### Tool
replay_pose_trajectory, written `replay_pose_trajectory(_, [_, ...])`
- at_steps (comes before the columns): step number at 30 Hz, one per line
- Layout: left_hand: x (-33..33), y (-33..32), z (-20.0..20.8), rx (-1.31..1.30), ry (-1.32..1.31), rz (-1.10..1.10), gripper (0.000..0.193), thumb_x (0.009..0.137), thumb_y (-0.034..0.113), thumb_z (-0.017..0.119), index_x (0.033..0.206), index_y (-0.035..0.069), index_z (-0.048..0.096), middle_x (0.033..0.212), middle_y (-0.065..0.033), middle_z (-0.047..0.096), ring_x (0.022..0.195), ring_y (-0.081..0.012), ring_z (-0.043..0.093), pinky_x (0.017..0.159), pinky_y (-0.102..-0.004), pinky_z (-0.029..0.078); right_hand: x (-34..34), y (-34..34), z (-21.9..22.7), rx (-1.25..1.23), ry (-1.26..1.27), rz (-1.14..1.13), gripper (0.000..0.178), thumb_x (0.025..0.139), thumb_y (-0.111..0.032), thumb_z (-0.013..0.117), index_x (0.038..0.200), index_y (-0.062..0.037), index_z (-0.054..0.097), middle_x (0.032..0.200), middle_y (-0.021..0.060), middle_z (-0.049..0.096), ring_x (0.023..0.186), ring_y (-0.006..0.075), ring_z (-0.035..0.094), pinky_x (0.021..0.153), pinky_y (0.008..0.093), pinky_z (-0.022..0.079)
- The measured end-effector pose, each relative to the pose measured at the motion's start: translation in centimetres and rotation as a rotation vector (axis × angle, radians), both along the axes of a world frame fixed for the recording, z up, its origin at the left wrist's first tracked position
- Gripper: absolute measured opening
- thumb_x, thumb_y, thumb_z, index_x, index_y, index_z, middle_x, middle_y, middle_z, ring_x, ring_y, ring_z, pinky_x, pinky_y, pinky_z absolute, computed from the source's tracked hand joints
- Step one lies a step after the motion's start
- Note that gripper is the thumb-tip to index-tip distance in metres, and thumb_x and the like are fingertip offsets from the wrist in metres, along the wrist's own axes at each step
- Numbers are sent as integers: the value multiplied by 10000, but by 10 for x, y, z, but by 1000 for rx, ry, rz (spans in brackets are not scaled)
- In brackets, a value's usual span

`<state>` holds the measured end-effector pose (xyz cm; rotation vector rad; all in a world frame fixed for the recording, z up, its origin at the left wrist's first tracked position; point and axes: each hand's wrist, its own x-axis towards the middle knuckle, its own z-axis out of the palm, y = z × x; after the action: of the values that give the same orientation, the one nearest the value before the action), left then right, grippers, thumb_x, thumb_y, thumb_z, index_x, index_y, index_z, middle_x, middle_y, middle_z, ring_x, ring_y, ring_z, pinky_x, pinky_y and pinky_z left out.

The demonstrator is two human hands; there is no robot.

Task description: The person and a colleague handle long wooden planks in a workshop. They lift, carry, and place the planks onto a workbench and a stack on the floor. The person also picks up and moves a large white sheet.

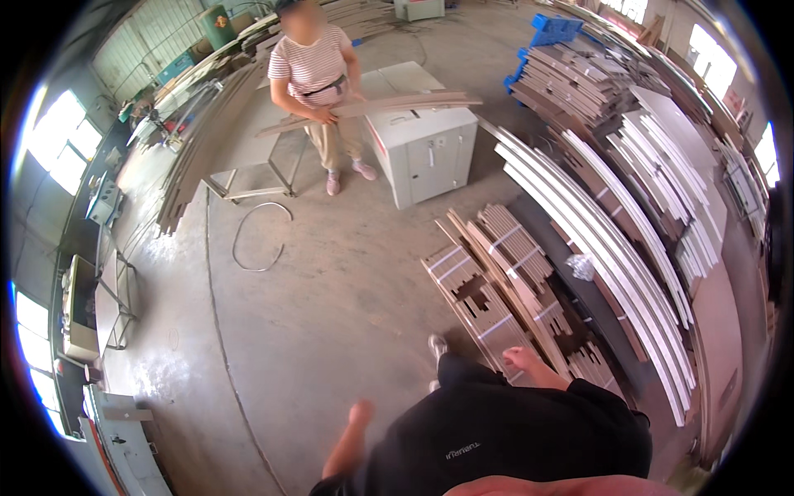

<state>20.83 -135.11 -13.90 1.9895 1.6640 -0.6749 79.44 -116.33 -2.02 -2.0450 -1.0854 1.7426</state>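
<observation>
While strapped boards (pixel 502 329) line the concrete floor (pixel 306 322), left hand (pixel 361 413) and right hand (pixel 521 359) look empty; how open, I cannot tell

Hands (pixel 519 359) well apart (the right near strapped brown boards (pixel 501 334))

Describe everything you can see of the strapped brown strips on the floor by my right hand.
The brown strips are long, narrow and straight-edged, looking like wood or a similar board. They lie lengthwise in low, side-by-side bundles, with some longer pieces running between them, and their ends are uneven. Pale straps cross the bundles. The stack sits on the grey floor; your right hand overlaps it in view, but whether it touches cannot be told.
</observation>
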Motion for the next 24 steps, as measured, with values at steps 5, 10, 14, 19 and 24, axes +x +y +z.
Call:
replay_pose_trajectory(5, [28,62,33,-95,-580,500,281,979,273,515,1186,190,685,1329,-58,633,1172,-242,635,891,-431,562,-58,78,-83,139,-226,834,332,893,-331,628,1063,-59,714,943,126,741,828,274,707,707,397,545])
replay_pose_trajectory(10, [-2,156,67,37,-759,804,285,977,300,526,1197,207,683,1358,-37,618,1175,-237,629,892,-427,557,-95,181,-196,423,-12,985,251,934,-277,555,991,-115,737,872,72,726,765,256,682,713,430,531])
replay_pose_trajectory(14, [-98,211,64,122,-670,748,290,975,321,535,1205,221,680,1381,-20,605,1178,-234,625,893,-424,553,-176,293,-133,131,-36,954,219,947,-246,566,963,-108,736,757,47,697,565,169,625,527,358,499])
replay_pose_trajectory(19, [-203,309,61,162,-751,1261,342,939,265,578,1239,124,661,1189,-51,691,999,-234,677,792,-415,558,-256,421,-19,-3,69,239,251,929,-289,654,1053,-84,726,854,31,731,603,117,649,513,291,493])
replay_pose_trajectory(24, [-244,390,83,68,-476,841,258,949,271,582,1135,146,710,1196,-81,701,1030,-232,685,860,-388,554,-309,489,-3,134,131,129,287,935,-321,657,1070,-76,720,947,14,737,825,117,713,628,275,535])
